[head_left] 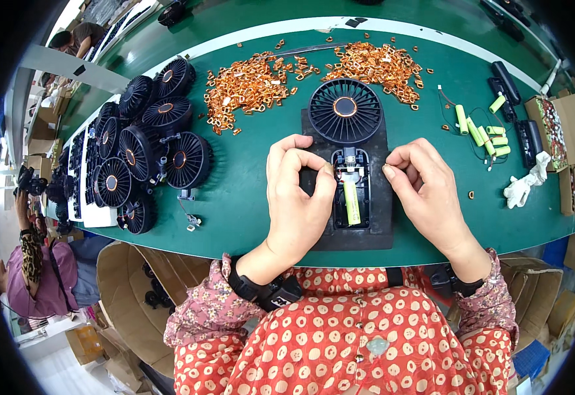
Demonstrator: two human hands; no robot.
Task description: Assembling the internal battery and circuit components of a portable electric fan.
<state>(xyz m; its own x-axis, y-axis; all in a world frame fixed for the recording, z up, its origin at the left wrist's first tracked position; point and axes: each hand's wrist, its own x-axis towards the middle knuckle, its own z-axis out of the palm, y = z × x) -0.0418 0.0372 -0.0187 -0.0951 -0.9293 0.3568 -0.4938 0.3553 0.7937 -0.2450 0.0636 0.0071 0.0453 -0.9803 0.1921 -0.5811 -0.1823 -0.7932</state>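
Note:
A black handheld fan lies face up in front of me, its round grille [345,108] at the far end and its opened handle [360,220] toward me. Inside the handle sit a light green cylindrical battery [352,203] and a small pale part with wires. A flat black pad [381,232] lies under the fan. My left hand [298,197] is at the handle's left edge, thumb and forefinger pinched together. On the other side, my right hand [429,194] holds its thumb and forefinger closed over the pad's right edge. Whatever either pinch holds is too small to make out.
Several black fan heads [136,155] are heaped at the left. Two piles of small copper-coloured rings [244,89] lie at the back. Loose green batteries [478,131], black handle shells [529,141], a white glove [527,183] and a cardboard box [574,128] are at the right.

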